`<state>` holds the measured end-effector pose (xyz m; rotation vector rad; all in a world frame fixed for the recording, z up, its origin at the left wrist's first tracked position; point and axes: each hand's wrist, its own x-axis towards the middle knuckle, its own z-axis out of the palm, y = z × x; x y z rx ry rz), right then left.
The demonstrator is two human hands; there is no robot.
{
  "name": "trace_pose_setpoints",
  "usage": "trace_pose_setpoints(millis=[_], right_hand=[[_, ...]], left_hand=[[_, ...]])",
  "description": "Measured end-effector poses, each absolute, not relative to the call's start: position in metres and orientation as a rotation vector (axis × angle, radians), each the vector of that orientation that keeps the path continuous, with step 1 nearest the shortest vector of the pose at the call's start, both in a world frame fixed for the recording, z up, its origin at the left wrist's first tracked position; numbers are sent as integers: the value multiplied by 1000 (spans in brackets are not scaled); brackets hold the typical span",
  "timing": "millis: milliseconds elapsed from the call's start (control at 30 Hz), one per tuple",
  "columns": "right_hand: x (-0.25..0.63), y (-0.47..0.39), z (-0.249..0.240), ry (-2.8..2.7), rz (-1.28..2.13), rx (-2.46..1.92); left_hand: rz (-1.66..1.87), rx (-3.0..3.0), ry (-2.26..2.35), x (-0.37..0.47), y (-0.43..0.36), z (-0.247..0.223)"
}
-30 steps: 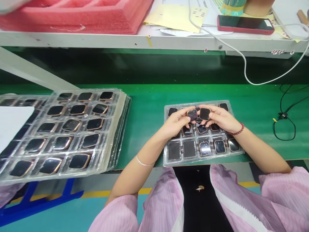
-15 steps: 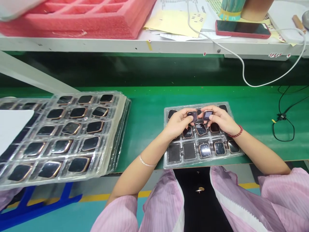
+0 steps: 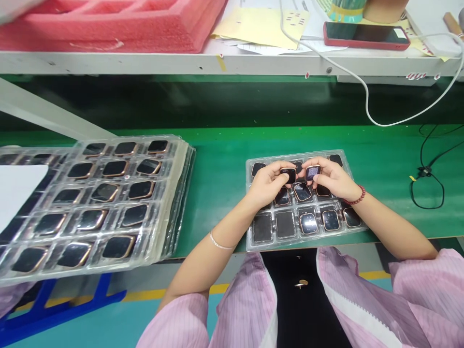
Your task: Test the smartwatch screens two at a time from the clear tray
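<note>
Between the thumb and fingers of my left hand (image 3: pixel 270 184) is a smartwatch (image 3: pixel 291 174) without a strap, its screen dark. My right hand (image 3: pixel 332 178) pinches a second smartwatch (image 3: pixel 312 172), whose lit screen shows a square code-like pattern. Both are held side by side, slightly apart, over a clear plastic tray (image 3: pixel 308 239). Several dark-faced smartwatches with gold rims lie in the tray's pockets, one of them a watch (image 3: pixel 330 220) in the front row. Two front-left pockets hold no watch. My hands hide part of the back rows.
A stack of clear trays (image 3: pixel 155 241) filled with watches stands at the left, a white sheet (image 3: pixel 20 188) on its left side. Overhead, a shelf (image 3: pixel 253 65) carries red foam (image 3: pixel 174 36), papers and a phone (image 3: pixel 366 36). A white cable (image 3: pixel 368 104) hangs down; a black cable (image 3: pixel 427 171) lies at right.
The screen of the watch in my left hand has gone from faintly lit to dark. Both hands keep their hold in nearly the same place. The view has shifted slightly.
</note>
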<state>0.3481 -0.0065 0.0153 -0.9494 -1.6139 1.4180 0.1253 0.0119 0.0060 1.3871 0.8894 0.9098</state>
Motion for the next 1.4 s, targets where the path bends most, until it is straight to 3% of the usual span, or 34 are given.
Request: trace_pose_setpoints(millis=[1400], right_hand=[[346, -9, 15, -1628, 1429, -1020]], left_hand=[[897, 1471, 886, 129, 5, 6]])
